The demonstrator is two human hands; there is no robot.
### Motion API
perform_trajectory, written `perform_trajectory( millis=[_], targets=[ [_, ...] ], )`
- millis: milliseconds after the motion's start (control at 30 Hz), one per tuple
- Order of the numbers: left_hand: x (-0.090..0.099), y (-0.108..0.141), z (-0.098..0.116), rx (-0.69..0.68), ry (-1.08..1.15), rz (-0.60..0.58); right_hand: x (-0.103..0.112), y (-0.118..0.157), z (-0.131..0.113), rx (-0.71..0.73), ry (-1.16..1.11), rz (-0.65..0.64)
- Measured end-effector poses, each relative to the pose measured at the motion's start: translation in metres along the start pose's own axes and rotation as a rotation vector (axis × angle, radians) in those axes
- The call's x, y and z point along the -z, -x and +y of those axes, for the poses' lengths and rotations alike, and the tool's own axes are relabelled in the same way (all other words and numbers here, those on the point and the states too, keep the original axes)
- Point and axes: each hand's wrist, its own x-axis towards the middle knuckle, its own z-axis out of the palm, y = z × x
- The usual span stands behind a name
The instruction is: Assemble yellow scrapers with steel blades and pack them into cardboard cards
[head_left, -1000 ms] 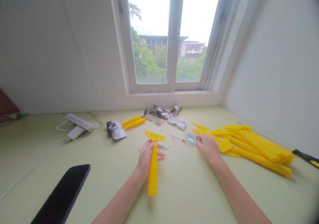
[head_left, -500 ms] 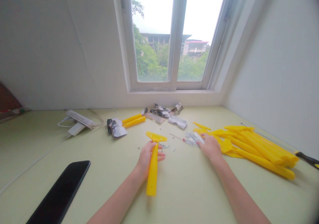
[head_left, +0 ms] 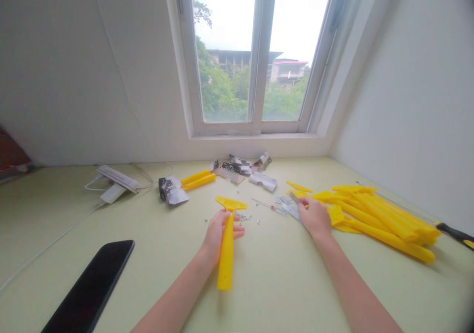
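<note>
On the worktop [head_left: 166, 264], at far left, lies a dark phone [head_left: 89, 286], with a white power strip [head_left: 117, 179] behind it. Next come printed card wrappers [head_left: 177, 194] around yellow handles [head_left: 200, 181]. In the centre, my left hand [head_left: 214, 237] has its thumb clamped on the neck of a yellow scraper [head_left: 226, 254], head pointing away from me, above the worktop. Loose nuts [head_left: 244, 218] lie just beyond my fingertips. To their right, a thin screwdriver [head_left: 264, 204] points at fanned metal strips [head_left: 284, 205]; over these, the fingers of my right hand [head_left: 314, 217] pinch one grey strip [head_left: 295, 198]. At right lies a heap of yellow scrapers [head_left: 385, 219].

The strips overlap, so I judge it best to separate just one, gripping its flat faces rather than a possibly sharp edge, with the scraper level and steady.

The wrappers carry pale print on black, too small to read; I find no legible brand.
</note>
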Motion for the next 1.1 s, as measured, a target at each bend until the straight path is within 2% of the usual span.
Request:
perform_trajectory(
  millis=[67, 133, 167, 267, 367, 533, 733, 967, 1100],
  targets=[
    [0.0, 0.0, -0.001, -0.005, -0.002, -0.008, 0.004, 0.0, -0.006, 0.007, -0.117, 0.057],
    [0.0, 0.001, -0.001, -0.007, -0.007, -0.031, 0.008, 0.003, -0.015, 0.016, -0.376, 0.06],
    [0.0, 0.002, -0.001, -0.007, -0.012, -0.051, 0.009, 0.005, -0.021, 0.008, -0.546, 0.022],
    [-0.001, 0.004, -0.002, 0.002, -0.05, -0.131, 0.013, 0.013, -0.036, -0.062, -1.022, -0.245],
    [-0.003, 0.006, -0.004, 0.021, -0.085, -0.191, 0.014, 0.021, -0.046, -0.113, -1.265, -0.469],
    [-0.007, 0.009, -0.005, 0.051, -0.108, -0.231, 0.014, 0.029, -0.055, -0.179, -1.342, -0.524],
    [-0.008, 0.011, -0.005, 0.053, -0.121, -0.219, 0.013, 0.034, -0.061, -0.145, -1.274, -0.544],
    [-0.008, 0.011, -0.004, 0.059, -0.11, -0.21, 0.013, 0.041, -0.066, -0.173, -1.337, -0.609],
    [-0.007, 0.011, -0.005, 0.059, -0.11, -0.195, 0.012, 0.039, -0.066, -0.223, -1.331, -0.519]
  ],
)
